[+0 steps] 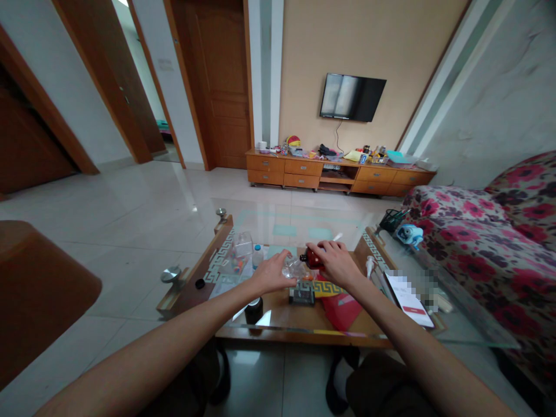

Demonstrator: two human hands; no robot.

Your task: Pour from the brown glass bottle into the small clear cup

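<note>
My left hand (271,273) is closed around a small clear container (293,268), above the glass-topped coffee table (278,331). My right hand (337,263) grips a dark reddish-brown bottle (313,259), tilted on its side with its dark neck pointing left, close to the container's top. Whether any liquid is flowing between them is too small to see. A dark bottle (254,311) stands near the table's front edge, below my left forearm. Farther left lies a round black cap (200,284).
Behind my left hand are a clear plastic tub (243,245) and a blue-capped bottle (258,255). A tablet (408,298) lies at right, near a pen holder (391,219) and a blue toy (409,234). A floral sofa (469,231) borders the right side.
</note>
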